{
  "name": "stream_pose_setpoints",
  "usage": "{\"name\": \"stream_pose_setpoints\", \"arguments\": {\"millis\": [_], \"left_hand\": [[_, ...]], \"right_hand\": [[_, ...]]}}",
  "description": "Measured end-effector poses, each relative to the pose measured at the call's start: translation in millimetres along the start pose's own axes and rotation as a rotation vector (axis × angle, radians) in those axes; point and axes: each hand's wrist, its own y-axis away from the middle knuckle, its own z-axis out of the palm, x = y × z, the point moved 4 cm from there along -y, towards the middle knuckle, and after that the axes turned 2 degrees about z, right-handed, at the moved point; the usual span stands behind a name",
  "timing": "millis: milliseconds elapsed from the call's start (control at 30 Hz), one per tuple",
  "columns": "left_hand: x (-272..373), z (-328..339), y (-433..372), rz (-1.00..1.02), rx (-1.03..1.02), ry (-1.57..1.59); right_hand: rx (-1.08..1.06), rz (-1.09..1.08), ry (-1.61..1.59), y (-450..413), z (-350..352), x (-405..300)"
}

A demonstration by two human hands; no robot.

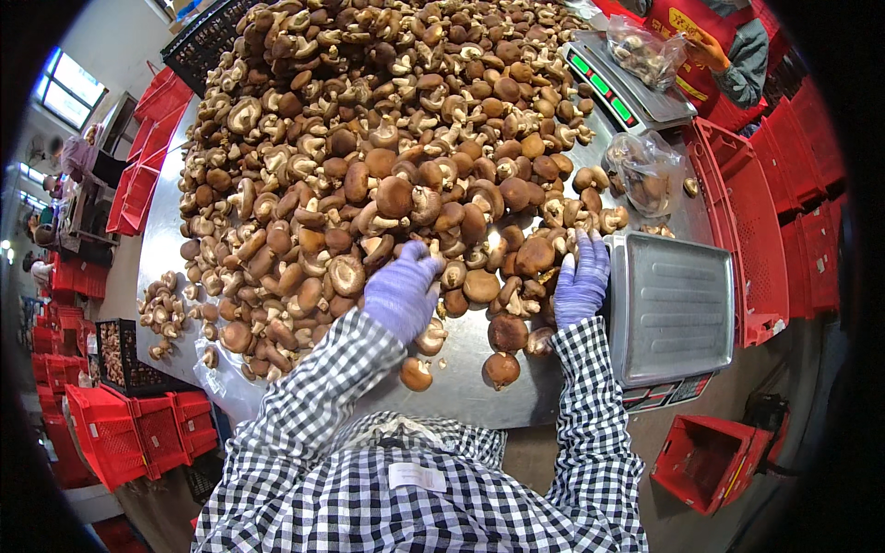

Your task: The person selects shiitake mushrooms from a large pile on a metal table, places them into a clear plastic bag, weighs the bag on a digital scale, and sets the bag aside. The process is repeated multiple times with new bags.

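A large heap of brown-capped shiitake mushrooms (394,197) covers the metal table before me. My left hand (402,290), in a purple knit glove, reaches into the near edge of the heap. Its fingertips touch mushrooms beside a pale stem, and whether they grip one is hidden. My right hand (582,283), gloved alike, lies palm down with fingers apart at the heap's right edge. Its fingertips meet small mushrooms next to a weighing scale's metal pan (674,304). Between my hands lie loose mushrooms, among them a round dark cap (501,370) near the table's front.
A clear bag of mushrooms (643,173) rests beyond the pan. Farther off, a second scale (626,76) with lit green displays bears another bag, near a person's orange-gloved hand (709,52). Red plastic crates (743,235) line the right side. A plastic bag (228,380) hangs at the table's front left.
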Motion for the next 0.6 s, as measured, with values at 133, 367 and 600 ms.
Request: {"name": "stream_pose_setpoints", "arguments": {"millis": [133, 367, 600], "left_hand": [[0.0, 12.2, 26.3, 0.052, -0.171, 0.166], [13.5, -20.2, -34.5, 0.226, 0.231, 0.240], [26.2, -32.0, -108.6, 0.041, -0.198, -0.140]], "right_hand": [[-0.184, -0.242, 0.028, -19.1, 3.7, -33.4], [-0.584, -0.705, 0.349, -91.1, 58.5, -68.9], [-0.765, -0.176, 0.158, -167.6, 61.5, -9.4]]}}
